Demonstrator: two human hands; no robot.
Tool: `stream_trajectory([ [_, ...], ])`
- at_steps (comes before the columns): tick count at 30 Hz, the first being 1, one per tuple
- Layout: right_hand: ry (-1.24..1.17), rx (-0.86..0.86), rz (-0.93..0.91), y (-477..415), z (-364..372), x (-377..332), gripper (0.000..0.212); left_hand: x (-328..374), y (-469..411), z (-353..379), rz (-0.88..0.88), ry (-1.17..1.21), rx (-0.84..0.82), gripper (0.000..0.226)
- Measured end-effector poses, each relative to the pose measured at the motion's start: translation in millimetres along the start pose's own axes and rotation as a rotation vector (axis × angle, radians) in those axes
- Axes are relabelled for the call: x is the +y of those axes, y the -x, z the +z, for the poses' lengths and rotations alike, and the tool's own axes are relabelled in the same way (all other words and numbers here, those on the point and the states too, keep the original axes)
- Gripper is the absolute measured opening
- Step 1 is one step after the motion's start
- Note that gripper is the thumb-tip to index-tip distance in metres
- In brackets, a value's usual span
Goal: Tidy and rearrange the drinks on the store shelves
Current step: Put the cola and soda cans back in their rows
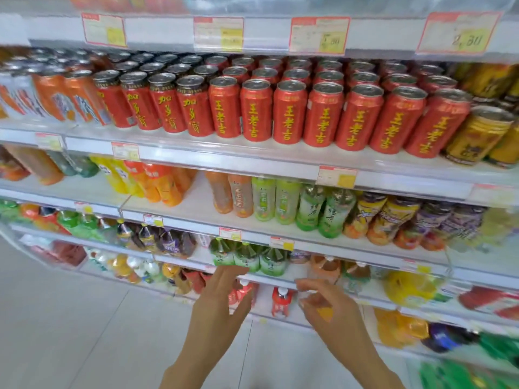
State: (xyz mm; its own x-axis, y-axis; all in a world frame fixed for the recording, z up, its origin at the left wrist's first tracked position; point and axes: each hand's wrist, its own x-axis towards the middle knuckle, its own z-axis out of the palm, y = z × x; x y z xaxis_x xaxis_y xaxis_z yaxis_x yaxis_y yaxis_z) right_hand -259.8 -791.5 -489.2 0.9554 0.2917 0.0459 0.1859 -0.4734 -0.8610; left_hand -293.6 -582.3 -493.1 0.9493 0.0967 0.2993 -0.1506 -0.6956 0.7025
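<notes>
**Two hands at a lower drinks shelf**

The left hand (223, 299) reaches forward with fingers straight and spread, holding nothing. Its fingertips lie at the white shelf rail (275, 279), just below three green-labelled plastic bottles (248, 258). The right hand (327, 307), just beside it, has its fingers curled near the same rail; I cannot tell whether it grips anything. Between the hands, one shelf lower, stand red white-capped bottles (281, 301). Higher up — well apart — red metal cans with yellow lettering (318, 115) fill a shelf in rows.

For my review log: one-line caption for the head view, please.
Left hand and right hand reach toward green bottles on a low shelf, under rows of red cans.
</notes>
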Motion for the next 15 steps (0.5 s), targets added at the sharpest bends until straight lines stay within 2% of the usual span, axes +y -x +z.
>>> stream_trajectory([
  [6,0.02,-0.079,0.056,28.2,6.6,16.6,0.039,-3.1,28.0,5.0,0.015,-0.169,-0.058,0.028],
  [15,-0.004,-0.079,0.052,44.6,11.9,12.2,0.026,9.0,42.5,4.7,0.043,-0.196,-0.077,0.027],
])
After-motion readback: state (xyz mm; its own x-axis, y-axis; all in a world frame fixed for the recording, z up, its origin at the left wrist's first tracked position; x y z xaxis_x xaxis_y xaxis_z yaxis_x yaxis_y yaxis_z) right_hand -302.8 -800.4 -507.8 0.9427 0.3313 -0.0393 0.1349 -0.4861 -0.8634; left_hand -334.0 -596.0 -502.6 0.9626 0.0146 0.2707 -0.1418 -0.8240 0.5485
